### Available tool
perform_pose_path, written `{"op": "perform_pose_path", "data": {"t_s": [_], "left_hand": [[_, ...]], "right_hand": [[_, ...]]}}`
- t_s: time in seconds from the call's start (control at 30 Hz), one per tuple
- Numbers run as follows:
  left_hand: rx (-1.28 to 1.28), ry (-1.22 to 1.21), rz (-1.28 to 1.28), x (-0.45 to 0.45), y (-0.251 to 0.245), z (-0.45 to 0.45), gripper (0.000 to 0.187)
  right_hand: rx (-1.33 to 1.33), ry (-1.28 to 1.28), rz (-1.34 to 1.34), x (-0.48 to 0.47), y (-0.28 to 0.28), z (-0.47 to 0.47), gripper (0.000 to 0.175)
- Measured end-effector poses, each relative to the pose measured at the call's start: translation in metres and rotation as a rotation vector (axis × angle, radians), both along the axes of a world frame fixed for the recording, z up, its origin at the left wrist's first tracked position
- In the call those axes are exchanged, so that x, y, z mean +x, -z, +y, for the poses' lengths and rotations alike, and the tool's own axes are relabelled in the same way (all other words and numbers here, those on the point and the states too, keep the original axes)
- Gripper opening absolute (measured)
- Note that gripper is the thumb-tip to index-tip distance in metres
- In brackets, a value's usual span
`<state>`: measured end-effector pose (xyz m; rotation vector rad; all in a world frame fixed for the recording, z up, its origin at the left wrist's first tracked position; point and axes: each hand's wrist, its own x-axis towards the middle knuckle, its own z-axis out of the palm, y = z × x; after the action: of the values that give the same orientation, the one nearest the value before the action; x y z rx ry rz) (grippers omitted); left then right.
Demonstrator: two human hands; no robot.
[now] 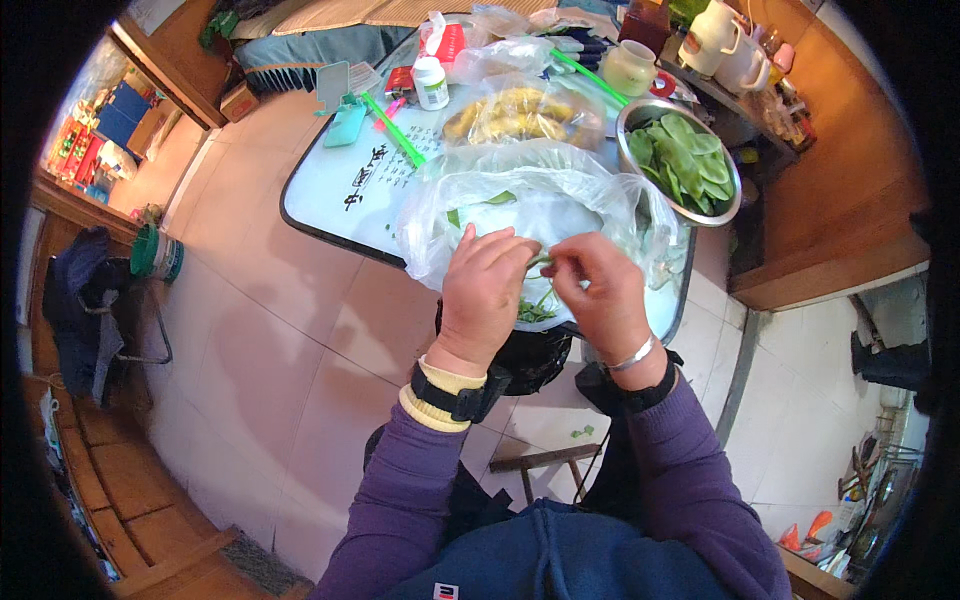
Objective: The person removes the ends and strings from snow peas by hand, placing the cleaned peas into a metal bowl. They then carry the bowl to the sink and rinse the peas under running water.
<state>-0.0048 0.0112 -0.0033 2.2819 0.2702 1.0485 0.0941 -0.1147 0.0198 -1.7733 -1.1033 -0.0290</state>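
Over the near part of an open clear plastic bag (525, 180), my left hand (484, 296) and my right hand (604, 292) meet with fingertips almost touching. Both pinch a small piece of green bean pod (537, 262), mostly hidden by the fingers. A thin green strand hangs below it. Green trimmings (536, 310) lie at the bag's near edge, under my hands. Two green pod pieces (501, 198) rest farther inside the bag. To the right, a steel bowl (733, 201) is heaped with broad flat green beans (682, 154).
Bagged bananas (517, 112) lie behind the bag on the glass-topped table (322, 191). Nearby are a white bottle (430, 84), green sticks (394, 129), a teal phone stand (346, 124) and a jar (628, 67). A black-lined bin (534, 360) and wooden stool (544, 457) stand below.
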Motion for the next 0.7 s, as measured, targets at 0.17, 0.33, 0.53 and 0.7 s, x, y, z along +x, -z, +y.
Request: {"op": "perform_pose_path", "data": {"t_s": [0.17,0.33,0.53,0.7], "left_hand": [[-1.037,0.203,-0.153,-0.003,-0.014,0.006,0.013],[-1.572,0.558,-0.534,-0.001,-0.011,0.014,0.021],[-0.555,-0.022,-0.281,0.004,-0.012,0.002,0.038],[0.255,-0.03,0.217,0.003,-0.015,-0.012,0.027]], "right_hand": [[0.184,0.085,0.707,0.031,-0.005,-0.012,0.006],[-0.122,-0.157,0.441,0.019,0.001,-0.014,0.017],[-0.083,-0.069,0.204,0.016,0.002,-0.012,0.015],[-0.029,-0.031,-0.165,0.011,0.0,-0.009,0.022]]}}
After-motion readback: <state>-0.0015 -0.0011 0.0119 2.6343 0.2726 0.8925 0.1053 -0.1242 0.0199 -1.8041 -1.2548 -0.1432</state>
